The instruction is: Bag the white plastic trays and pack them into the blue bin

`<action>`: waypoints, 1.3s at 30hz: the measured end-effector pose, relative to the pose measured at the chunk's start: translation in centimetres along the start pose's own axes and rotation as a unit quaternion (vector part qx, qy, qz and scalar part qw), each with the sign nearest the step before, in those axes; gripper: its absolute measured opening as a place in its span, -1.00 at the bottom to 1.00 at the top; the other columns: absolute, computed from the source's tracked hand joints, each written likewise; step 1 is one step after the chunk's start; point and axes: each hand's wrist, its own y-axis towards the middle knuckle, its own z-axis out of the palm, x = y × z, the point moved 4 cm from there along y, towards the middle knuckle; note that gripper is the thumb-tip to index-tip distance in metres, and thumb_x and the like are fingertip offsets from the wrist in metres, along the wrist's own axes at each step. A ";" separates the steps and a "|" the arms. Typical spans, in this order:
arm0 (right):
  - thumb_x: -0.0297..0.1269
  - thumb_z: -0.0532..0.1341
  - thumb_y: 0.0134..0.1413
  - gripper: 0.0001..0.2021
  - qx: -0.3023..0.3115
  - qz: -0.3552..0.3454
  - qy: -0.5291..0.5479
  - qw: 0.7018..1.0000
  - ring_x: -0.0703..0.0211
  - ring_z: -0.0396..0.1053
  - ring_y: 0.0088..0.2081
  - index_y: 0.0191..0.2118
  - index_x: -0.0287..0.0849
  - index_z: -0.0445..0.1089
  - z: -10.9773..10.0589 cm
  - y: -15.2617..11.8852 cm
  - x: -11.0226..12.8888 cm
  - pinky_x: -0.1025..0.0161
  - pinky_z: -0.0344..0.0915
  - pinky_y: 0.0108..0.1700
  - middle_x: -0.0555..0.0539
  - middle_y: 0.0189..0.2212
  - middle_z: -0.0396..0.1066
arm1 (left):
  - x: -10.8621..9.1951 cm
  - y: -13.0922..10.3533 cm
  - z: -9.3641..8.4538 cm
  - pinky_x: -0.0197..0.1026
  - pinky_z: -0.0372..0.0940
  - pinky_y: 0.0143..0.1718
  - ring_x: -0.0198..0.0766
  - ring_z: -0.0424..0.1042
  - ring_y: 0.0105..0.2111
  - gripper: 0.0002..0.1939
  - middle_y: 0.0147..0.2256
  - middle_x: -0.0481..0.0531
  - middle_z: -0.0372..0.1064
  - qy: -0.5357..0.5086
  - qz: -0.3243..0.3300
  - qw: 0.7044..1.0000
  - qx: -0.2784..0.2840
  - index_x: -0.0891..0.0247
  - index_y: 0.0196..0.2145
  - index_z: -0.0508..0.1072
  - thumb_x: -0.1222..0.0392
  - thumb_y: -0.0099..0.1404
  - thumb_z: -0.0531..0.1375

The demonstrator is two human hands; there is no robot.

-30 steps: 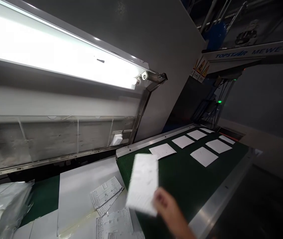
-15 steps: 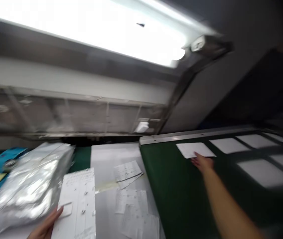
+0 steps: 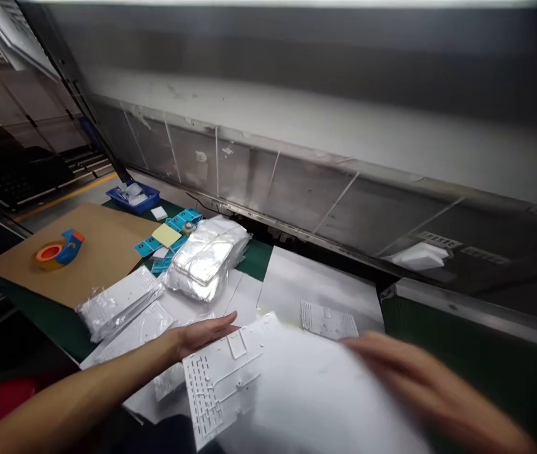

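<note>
My left hand [image 3: 207, 331] supports a white plastic panel [image 3: 221, 384] from its far left side, thumb raised and the other fingers hidden behind it. Rows of slots, thin ribs and a small rectangular frame show on the panel's face. My right hand [image 3: 386, 356] is smeared by motion and grips the right edge of a plain white sheet [image 3: 325, 391]. The sheet covers the panel's right part. Behind them, another slotted white panel [image 3: 328, 320] lies on a white board [image 3: 287, 277].
Clear plastic bags [image 3: 212, 249] are piled behind my left hand. Bagged white panels [image 3: 120, 299] lie to the left, near brown cardboard [image 3: 98, 233] bearing an orange-and-blue tape dispenser [image 3: 63, 249]. A blue tray [image 3: 133, 197] stands farther back. A green conveyor belt [image 3: 438, 334] runs at right.
My right hand has brought the white sheet from the green belt to the panel in my left hand. The view has swung left, showing the cardboard and blue tray.
</note>
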 end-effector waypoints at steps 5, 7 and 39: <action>-0.32 -0.02 0.20 -0.67 0.183 -0.119 -0.028 0.975 0.20 0.34 -0.31 -0.04 0.12 0.39 9.7 3.7 6.7 0.24 0.25 -0.24 0.02 -0.33 0.41 | 1.8 -1.1 0.8 -0.04 0.22 -0.04 -0.02 0.37 -0.08 -0.47 -0.12 0.17 0.41 0.045 -0.072 0.994 0.064 0.33 0.01 0.35 -0.10 0.23 0.10; -0.26 0.07 0.15 -0.72 0.088 -0.120 -0.024 0.989 0.12 0.34 -0.25 -0.07 0.10 0.41 10.9 4.7 6.8 0.17 0.26 -0.19 -0.01 -0.30 0.42 | 2.0 -2.3 0.5 -0.03 0.24 -0.07 -0.02 0.39 -0.10 -0.50 -0.15 0.14 0.42 0.042 -0.061 0.995 0.068 0.29 0.03 0.33 0.06 0.15 0.22; 0.23 0.21 -0.21 -0.16 -0.199 0.329 0.399 0.832 -0.13 0.35 -0.07 0.12 -0.25 0.12 25.8 0.2 -0.4 0.07 0.32 -0.11 -0.22 -0.07 0.39 | 1.7 -3.2 -4.8 -0.13 0.29 -0.21 -0.16 0.39 -0.20 -0.51 -0.08 0.17 0.37 0.360 0.236 0.829 -0.357 0.26 0.12 0.19 -0.05 0.36 -0.12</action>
